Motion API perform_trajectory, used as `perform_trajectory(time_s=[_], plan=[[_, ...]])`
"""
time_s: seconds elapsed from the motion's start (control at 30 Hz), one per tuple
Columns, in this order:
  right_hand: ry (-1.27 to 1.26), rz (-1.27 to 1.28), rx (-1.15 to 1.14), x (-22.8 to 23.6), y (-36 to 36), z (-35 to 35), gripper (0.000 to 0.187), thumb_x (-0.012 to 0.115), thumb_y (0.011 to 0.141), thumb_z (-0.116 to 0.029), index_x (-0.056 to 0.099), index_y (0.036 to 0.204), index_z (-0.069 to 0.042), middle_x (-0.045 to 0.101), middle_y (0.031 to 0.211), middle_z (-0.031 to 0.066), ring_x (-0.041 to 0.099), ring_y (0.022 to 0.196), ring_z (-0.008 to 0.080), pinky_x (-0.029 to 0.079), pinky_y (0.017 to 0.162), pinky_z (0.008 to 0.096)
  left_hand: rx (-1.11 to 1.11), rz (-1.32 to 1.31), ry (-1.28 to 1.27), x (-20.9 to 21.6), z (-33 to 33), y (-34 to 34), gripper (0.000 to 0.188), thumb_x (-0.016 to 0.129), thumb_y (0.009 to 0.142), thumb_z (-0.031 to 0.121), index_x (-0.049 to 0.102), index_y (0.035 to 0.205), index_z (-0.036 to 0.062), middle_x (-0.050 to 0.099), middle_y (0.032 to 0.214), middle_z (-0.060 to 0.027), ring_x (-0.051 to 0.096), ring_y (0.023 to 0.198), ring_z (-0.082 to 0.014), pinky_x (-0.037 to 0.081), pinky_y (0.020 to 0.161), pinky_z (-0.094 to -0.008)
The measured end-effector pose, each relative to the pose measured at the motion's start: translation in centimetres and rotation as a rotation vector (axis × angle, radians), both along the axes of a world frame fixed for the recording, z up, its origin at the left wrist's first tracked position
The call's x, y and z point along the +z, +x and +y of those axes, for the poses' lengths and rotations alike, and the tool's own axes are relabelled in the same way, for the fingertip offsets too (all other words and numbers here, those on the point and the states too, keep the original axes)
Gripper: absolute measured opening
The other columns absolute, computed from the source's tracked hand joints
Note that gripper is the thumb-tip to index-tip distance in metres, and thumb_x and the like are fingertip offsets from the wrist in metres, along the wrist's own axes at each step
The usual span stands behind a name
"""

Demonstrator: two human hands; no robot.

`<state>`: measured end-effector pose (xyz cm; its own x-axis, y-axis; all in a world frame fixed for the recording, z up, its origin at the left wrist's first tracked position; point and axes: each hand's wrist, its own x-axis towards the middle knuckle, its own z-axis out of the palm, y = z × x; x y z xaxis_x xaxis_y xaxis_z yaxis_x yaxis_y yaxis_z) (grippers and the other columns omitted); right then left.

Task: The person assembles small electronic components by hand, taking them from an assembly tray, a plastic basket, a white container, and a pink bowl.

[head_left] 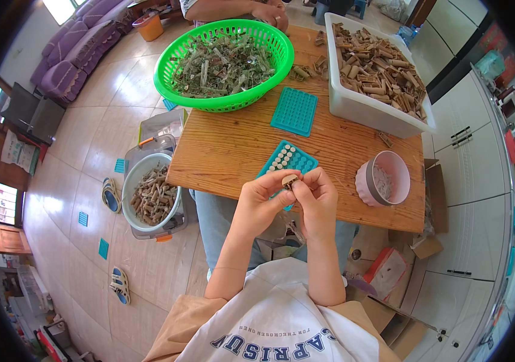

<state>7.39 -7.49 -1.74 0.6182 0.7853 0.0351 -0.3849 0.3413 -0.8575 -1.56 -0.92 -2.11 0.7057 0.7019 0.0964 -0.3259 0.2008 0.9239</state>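
Just in front of the table's near edge, my left hand (262,203) and my right hand (316,200) meet, fingertips closed on a small tan piece (290,179) with a dark underside. Its exact kind is too small to make out. Right behind my fingers, a teal tray with small cups (307,161) lies on the table, partly hidden by my hands. White round pieces (281,158) sit in rows on its left part. A strip of something clear (294,229) hangs below my hands.
A second teal tray (294,111) lies farther back on the wooden table (221,151). Around it stand a green basket (164,78) of clear scraps, a white bin (384,113) of brown pieces and a pink pot (363,184). Left of the table, a pale basin (129,208) holds brown pieces. Another person's hand (271,15) is opposite.
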Motion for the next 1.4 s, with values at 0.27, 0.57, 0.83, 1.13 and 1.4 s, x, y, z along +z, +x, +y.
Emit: perform_trajectory(time_s=[0.27, 0.57, 0.83, 1.13, 1.4], plan=[[-0.060, 0.125, 0.108, 0.6, 0.1, -0.2, 0.013, 0.058, 0.078, -0.009, 0.047, 0.082, -0.004, 0.052, 0.079, 0.0030, 0.049, 0.061, 0.0049, 0.043, 0.051, 0.0183, 0.133, 0.151, 0.167, 0.7, 0.0, -0.2, 0.027, 0.061, 0.071, -0.001, 0.058, 0.098, 0.0009, 0.061, 0.089, -0.0046, 0.056, 0.084, -0.0114, 0.045, 0.072, -0.0252], [-0.193, -0.415, 0.053, 1.7, 0.9, -0.6, 0.017, 0.059, 0.076, -0.003, 0.051, 0.091, -0.002, 0.054, 0.078, 0.0030, 0.050, 0.062, 0.0043, 0.041, 0.053, 0.0169, 0.169, 0.003, -0.072, 1.8, 0.4, -0.8, 0.028, 0.054, 0.079, 0.004, 0.049, 0.106, -0.0023, 0.058, 0.096, -0.0076, 0.055, 0.081, -0.0084, 0.045, 0.059, -0.0176], [-0.187, -0.486, -0.120, 1.9, 0.0, -0.6, 0.007, 0.058, 0.077, -0.004, 0.053, 0.080, -0.001, 0.055, 0.067, -0.0003, 0.048, 0.057, 0.0025, 0.038, 0.049, 0.0168, 0.212, -0.224, -0.296, 1.6, -0.3, -0.3, 0.028, 0.050, 0.082, 0.006, 0.044, 0.108, -0.0032, 0.055, 0.098, -0.0133, 0.058, 0.087, -0.0187, 0.052, 0.055, -0.0203], [-0.160, -0.549, -0.230, 1.7, -0.8, -0.6, 0.007, 0.058, 0.077, -0.006, 0.053, 0.079, -0.002, 0.055, 0.068, 0.0003, 0.048, 0.056, 0.0039, 0.038, 0.047, 0.0176, 0.230, -0.282, -0.350, 1.5, -1.0, -0.1, 0.028, 0.050, 0.083, 0.007, 0.042, 0.108, -0.0005, 0.054, 0.100, -0.0107, 0.055, 0.093, -0.0193, 0.054, 0.062, -0.0244], [-0.207, -0.696, -0.140, 1.4, -0.6, -0.7, 0.008, 0.058, 0.077, -0.006, 0.052, 0.082, -0.004, 0.058, 0.072, 0.0029, 0.052, 0.059, 0.0087, 0.039, 0.047, 0.0198, 0.217, -0.404, -0.570, 1.0, -1.4, -0.3, 0.027, 0.044, 0.086, 0.011, 0.038, 0.110, -0.0002, 0.051, 0.102, -0.0127, 0.054, 0.095, -0.0243, 0.055, 0.069, -0.0277]])
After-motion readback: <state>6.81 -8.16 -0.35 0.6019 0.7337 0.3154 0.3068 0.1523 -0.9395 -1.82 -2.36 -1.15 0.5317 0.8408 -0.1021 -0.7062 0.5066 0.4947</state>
